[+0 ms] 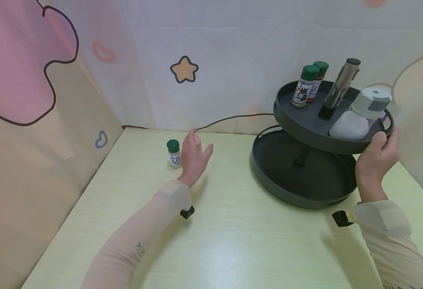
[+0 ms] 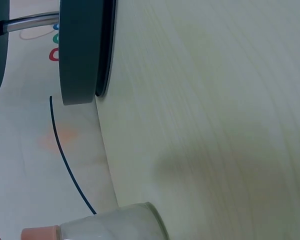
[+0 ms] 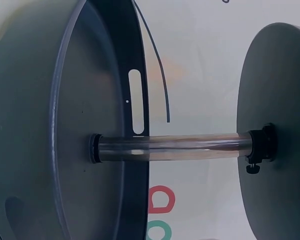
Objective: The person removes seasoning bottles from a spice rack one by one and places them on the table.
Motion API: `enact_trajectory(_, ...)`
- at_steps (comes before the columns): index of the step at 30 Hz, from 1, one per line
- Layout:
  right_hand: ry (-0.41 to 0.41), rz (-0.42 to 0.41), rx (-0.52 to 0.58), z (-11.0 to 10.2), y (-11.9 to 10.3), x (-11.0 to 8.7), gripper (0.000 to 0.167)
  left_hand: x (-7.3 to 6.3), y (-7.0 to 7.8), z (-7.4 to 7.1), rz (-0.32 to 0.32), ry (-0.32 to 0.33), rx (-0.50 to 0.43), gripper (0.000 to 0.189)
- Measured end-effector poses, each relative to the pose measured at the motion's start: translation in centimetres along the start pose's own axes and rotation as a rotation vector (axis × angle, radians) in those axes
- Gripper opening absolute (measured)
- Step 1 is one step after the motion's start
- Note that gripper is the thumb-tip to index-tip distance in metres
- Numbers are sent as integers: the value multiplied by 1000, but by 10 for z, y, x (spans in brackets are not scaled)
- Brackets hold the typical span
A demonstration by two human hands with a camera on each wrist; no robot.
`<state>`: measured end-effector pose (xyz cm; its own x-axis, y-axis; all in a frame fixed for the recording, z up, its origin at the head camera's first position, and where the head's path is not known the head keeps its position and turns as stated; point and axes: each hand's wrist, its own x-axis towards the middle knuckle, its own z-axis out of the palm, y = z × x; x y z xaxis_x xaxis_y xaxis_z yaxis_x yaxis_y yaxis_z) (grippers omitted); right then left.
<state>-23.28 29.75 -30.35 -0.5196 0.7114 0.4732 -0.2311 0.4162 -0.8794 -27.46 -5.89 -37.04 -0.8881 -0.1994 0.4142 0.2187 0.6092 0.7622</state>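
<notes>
Pink caps a clear jar (image 2: 112,226) at the far left of the bench (image 1: 247,241), beside the left hand (image 1: 193,160), its thumb and fingers spread; whether they touch the jar, I cannot tell. A green-lidded jar (image 1: 174,154) stands just left, so closing in from the right seems safest. Far right, the right hand (image 1: 378,162) grips the upper tray (image 1: 301,126); steady, light pressure should protect the white bottle (image 1: 348,125) there.
</notes>
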Motion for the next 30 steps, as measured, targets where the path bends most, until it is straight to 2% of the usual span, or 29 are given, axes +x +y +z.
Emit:
enact_trajectory(6,2,-15,29,-1,-20,-14,25,-3,0,2,42,-6,-25,62)
enact_trajectory(9,1,-29,23,0,-16,-13,20,-5,0,3,57,-3,-25,62)
enact_trajectory(17,-65,5,-45,-2,4,-3,48,-9,3,4,87,0,-40,57)
enact_trajectory(30,-119,12,-72,-6,-3,-6,48,-19,11,3,73,-88,-106,57)
